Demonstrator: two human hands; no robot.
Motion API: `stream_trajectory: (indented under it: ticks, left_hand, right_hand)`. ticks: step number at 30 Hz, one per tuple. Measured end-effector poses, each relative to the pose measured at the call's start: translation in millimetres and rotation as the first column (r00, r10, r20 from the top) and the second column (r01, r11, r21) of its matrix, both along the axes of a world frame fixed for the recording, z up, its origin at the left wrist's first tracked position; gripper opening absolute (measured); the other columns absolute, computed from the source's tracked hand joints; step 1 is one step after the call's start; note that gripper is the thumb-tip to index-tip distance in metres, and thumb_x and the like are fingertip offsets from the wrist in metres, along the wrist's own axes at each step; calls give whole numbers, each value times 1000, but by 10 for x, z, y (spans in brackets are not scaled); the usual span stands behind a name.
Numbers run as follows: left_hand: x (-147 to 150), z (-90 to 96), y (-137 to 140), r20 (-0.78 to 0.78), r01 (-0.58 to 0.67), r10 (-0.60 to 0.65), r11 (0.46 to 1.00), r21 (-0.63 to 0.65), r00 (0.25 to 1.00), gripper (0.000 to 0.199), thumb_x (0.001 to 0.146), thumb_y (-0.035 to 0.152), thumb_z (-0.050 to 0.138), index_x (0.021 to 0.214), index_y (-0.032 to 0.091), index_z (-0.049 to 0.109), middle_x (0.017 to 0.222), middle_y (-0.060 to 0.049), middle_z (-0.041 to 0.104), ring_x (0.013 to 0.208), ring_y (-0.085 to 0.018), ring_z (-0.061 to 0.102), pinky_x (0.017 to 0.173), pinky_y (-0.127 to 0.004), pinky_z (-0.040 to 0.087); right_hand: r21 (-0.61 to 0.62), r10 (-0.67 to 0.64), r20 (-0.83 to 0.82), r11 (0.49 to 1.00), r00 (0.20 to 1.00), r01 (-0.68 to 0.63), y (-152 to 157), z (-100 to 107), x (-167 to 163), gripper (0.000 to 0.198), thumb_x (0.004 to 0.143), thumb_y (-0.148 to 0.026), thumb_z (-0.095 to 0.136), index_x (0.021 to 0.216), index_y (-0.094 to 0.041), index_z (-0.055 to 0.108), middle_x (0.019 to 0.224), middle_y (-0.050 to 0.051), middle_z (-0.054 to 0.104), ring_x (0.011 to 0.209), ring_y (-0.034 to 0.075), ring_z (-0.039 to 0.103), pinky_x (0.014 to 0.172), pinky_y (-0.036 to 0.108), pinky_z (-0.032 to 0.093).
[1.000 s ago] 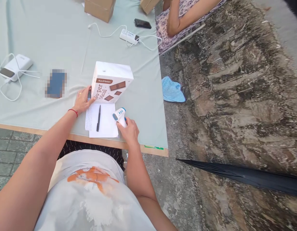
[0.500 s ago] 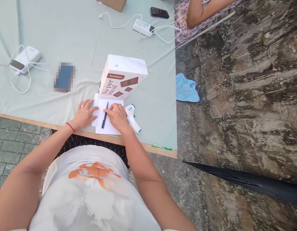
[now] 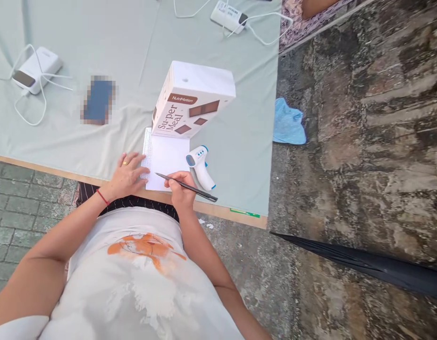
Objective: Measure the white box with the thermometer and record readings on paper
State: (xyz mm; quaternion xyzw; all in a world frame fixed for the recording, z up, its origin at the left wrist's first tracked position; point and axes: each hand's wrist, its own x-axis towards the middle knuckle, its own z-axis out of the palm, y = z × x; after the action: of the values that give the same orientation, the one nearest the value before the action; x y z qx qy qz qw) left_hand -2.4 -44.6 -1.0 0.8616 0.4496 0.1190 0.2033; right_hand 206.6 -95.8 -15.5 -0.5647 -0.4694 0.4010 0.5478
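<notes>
A black pen (image 3: 200,191) is held in my right hand (image 3: 183,190), its tip pointing left over white paper (image 3: 169,158). My left hand (image 3: 128,174) lies open at the paper's left side, fingertips on a strip (image 3: 147,156) covered with small print or writing. A gold ring and a red wrist cord show on that hand. Behind the paper stands a white box (image 3: 193,99) marked "Su-per Meal". Just right of the paper lies a white and blue infrared thermometer (image 3: 201,167), close to my right hand.
On the pale tablecloth (image 3: 98,28) rest two white power banks (image 3: 37,71) (image 3: 228,17) with cables, and a blurred-out dark rectangle (image 3: 98,100). A blue cloth (image 3: 289,122) lies beyond the table's right edge. A folded black umbrella-like object (image 3: 346,257) is below it.
My right hand has picked the pen up off the paper and drawn back toward me and right. My left hand stays at the paper's left side. The view has shifted slightly.
</notes>
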Motion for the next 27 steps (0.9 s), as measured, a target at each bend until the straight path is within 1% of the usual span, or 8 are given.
stream_trajectory:
  ticks: [1, 3, 5, 8, 11, 15, 22, 27]
  left_hand:
    - [-3, 1, -33, 7, 0, 0, 1000, 0, 1000, 26, 94, 36, 65, 117, 26, 74, 157, -12, 55, 150, -38, 42, 126, -65, 25]
    - [-7, -5, -80, 16, -6, 6, 1000, 5, 1000, 26, 92, 35, 67, 116, 27, 73, 157, -12, 55, 150, -37, 43, 127, -64, 25]
    - [-2, -14, -100, 16, -14, 14, 1000, 15, 1000, 27, 90, 33, 69, 116, 26, 73, 157, -12, 54, 150, -38, 43, 126, -65, 26]
    - [23, -20, -104, -2, -16, 16, 999, 35, 1000, 27, 90, 34, 68, 114, 24, 72, 156, -13, 55, 151, -38, 43, 126, -64, 27]
    - [45, -13, -105, -13, -13, 13, 999, 40, 1000, 26, 90, 35, 68, 113, 23, 72, 155, -14, 56, 151, -39, 43, 127, -64, 27]
    - [48, -4, -108, 16, -22, 22, 1000, 19, 1000, 25, 89, 33, 67, 112, 24, 72, 156, -13, 55, 151, -39, 42, 128, -64, 26]
    - [44, -19, -106, 12, -20, 20, 999, 34, 1000, 24, 89, 35, 67, 111, 25, 72, 156, -11, 55, 152, -37, 42, 127, -63, 27]
    - [38, -16, -103, 2, -15, 15, 999, 40, 1000, 26, 89, 35, 67, 112, 23, 72, 156, -13, 55, 152, -38, 41, 128, -62, 26]
  right_hand:
    - [-25, -8, -56, 1000, 998, 7, -31, -15, -98, 19, 87, -45, 62, 89, -26, 63, 75, -1, 66, 67, 17, 61, 68, 35, 53]
    - [-75, -2, -66, 997, 998, -3, -53, -55, -234, 18, 84, -44, 63, 88, -26, 67, 75, 0, 68, 69, 18, 63, 70, 36, 54]
    - [-105, -6, -9, 994, 1000, 5, -43, -101, -291, 16, 79, -42, 66, 81, -26, 67, 73, -1, 68, 66, 17, 61, 68, 35, 53]
    - [-100, -8, 98, 995, 995, 17, -21, -158, -296, 12, 75, -38, 66, 74, -26, 64, 64, -3, 63, 58, 15, 53, 63, 32, 50]
    - [-75, 25, 175, 997, 984, -12, -18, -187, -288, 10, 75, -36, 63, 72, -26, 63, 62, -4, 62, 56, 14, 50, 62, 32, 48]
    - [-67, 49, 229, 997, 972, -35, -25, -212, -286, 10, 77, -36, 61, 72, -27, 62, 63, -3, 62, 58, 15, 50, 63, 32, 47]
    - [-71, 84, 267, 995, 960, -68, -22, -266, -265, 9, 78, -34, 61, 73, -27, 61, 65, -4, 61, 60, 15, 50, 66, 32, 47]
    - [-75, 99, 262, 994, 960, -82, -24, -269, -264, 8, 79, -33, 61, 73, -27, 61, 65, -3, 61, 61, 15, 50, 66, 33, 46]
